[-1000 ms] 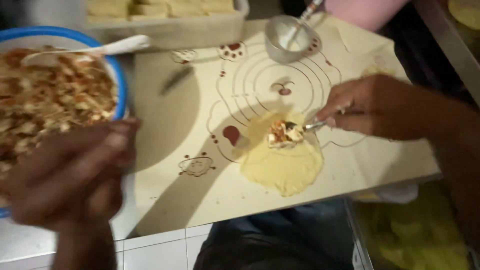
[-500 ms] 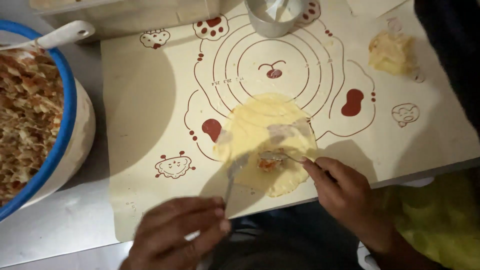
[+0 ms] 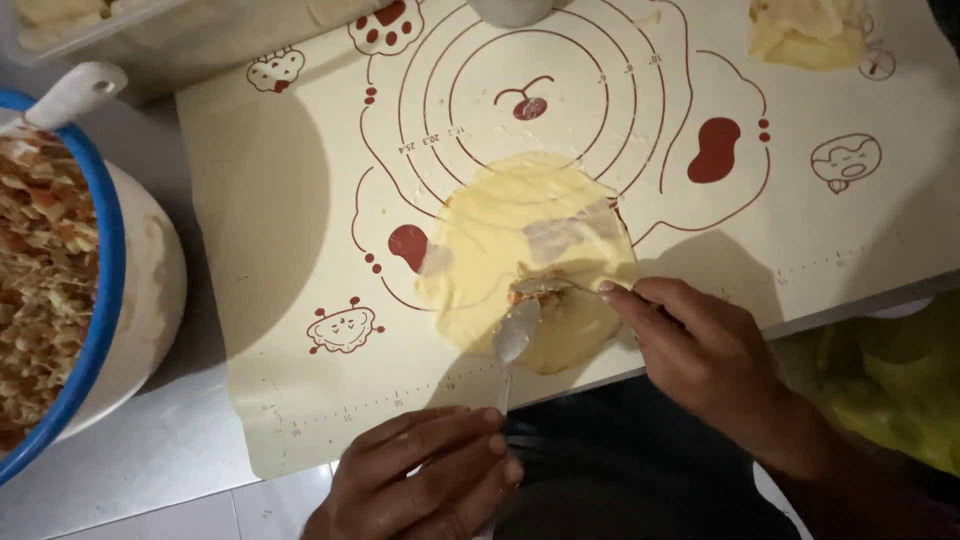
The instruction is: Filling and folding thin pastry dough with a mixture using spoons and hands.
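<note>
A thin round yellow wrapper [image 3: 520, 240] lies flat on a cream baking mat [image 3: 300, 200] printed with red rings and cartoon shapes. A small heap of filling [image 3: 545, 293] sits near the wrapper's front edge. My left hand [image 3: 425, 480] holds a metal spoon [image 3: 513, 335] by its handle, the bowl resting beside the filling. My right hand [image 3: 700, 345] grips a second metal utensil [image 3: 550, 286] whose tip touches the filling.
A large white bowl with a blue rim [image 3: 105, 300] full of shredded filling stands at the left, a white spoon handle [image 3: 75, 95] leaning on it. A folded piece of dough [image 3: 805, 30] lies at the mat's far right. A tray of dough [image 3: 60, 20] sits at the back left.
My left hand has brought a spoon to the filling on the wrapper. The view has dropped lower and closer over the mat. My right hand stays at the filling.
</note>
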